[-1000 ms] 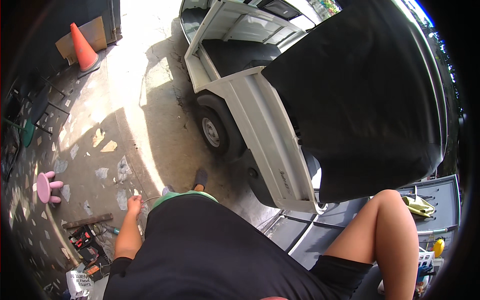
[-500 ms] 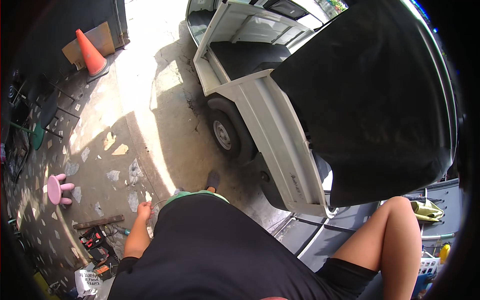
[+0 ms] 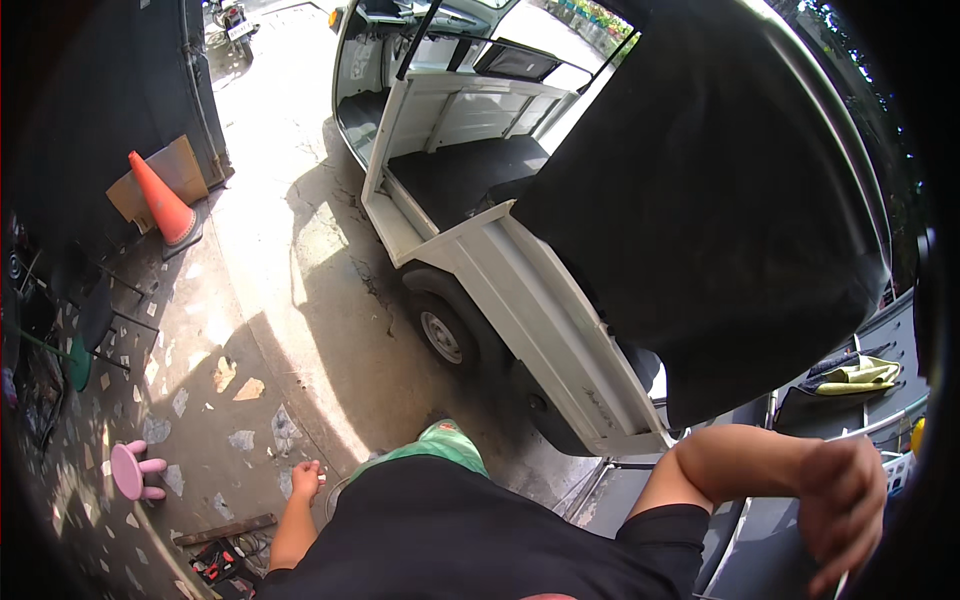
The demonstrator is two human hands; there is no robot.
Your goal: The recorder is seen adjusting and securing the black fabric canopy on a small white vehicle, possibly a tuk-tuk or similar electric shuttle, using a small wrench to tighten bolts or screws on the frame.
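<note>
My left hand (image 3: 306, 480) hangs low beside my body, its fingers closed. A tiny pale bit shows at the fingertips, too small to name. Near it a thin cable (image 3: 334, 494) loops against my shirt. Off to the right, my right arm is bent, and my right hand (image 3: 845, 500) droops over a grey panelled surface (image 3: 745, 545). Motion smears its fingers, so I cannot make out whether they hold anything. A thin pale sliver shows by the fingertips. In front stands a white vehicle (image 3: 545, 310) with an open side and a black cover (image 3: 710, 220).
An orange traffic cone (image 3: 163, 200) leans by cardboard at the far left. Nearer are a pink stool (image 3: 135, 470), a wooden strip (image 3: 225, 530) and a red-and-black tool case (image 3: 212, 562). Yellow-green cloth (image 3: 858, 375) lies at the right. The vehicle's wheel (image 3: 441, 337) faces me.
My right arm has swung from a sharply bent pose, its hand out of view, to reaching right with the hand visible. The view has shifted, showing more of the vehicle's front.
</note>
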